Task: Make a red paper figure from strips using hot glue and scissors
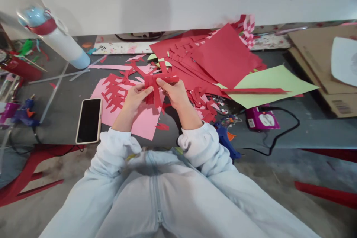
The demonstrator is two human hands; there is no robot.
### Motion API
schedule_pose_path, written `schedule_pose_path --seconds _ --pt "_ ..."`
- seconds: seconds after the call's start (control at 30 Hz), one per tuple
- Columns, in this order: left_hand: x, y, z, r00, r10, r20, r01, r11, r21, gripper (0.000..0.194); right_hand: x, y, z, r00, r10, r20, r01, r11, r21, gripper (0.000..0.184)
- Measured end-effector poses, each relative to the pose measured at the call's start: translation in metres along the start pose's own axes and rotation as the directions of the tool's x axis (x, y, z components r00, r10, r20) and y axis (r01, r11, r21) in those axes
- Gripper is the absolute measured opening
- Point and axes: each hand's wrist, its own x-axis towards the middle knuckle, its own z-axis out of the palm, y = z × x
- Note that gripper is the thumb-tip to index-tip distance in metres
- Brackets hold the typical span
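Between my two hands, above the table, is a piece made of crossing red paper strips (151, 80). My left hand (136, 98) pinches its lower left side, thumb on top. On the right side my right hand (173, 92) grips the same strips, its thumb pressed over them. The fingers beneath the paper are partly hidden. Below the hands lies a pink paper sheet (143, 128). Small red paper cuttings (113, 93) are heaped on that sheet to the left of my left hand, and more red scraps (202, 104) lie right of my right hand.
Red sheets (223, 57) and a light green sheet (259, 85) spread behind and right. A phone (89, 121), a bottle (60, 41) and a glue gun (26, 113) stand or lie left. Another blue glue gun (227, 137), a purple box (262, 119) with a black cord, and cardboard (320, 55) are right.
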Motion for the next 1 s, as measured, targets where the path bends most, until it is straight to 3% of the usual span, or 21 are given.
schedule_pose_path --seconds 0.13,0.33,1.0 --pt "0.003 0.000 -0.004 0.999 0.044 -0.003 -0.044 0.999 0.000 0.046 0.003 0.003 0.001 0.999 -0.047 0.000 0.047 0.999 0.004 0.041" --pt "0.007 -0.001 -0.008 0.999 -0.002 0.034 0.001 0.999 0.038 0.050 0.005 0.005 0.003 0.996 -0.083 0.015 0.083 0.997 0.009 0.038" --pt "0.010 -0.003 -0.013 0.997 -0.011 0.083 0.001 0.993 0.117 0.053 0.009 0.007 0.001 0.998 -0.005 0.057 0.001 0.998 0.059 0.055"
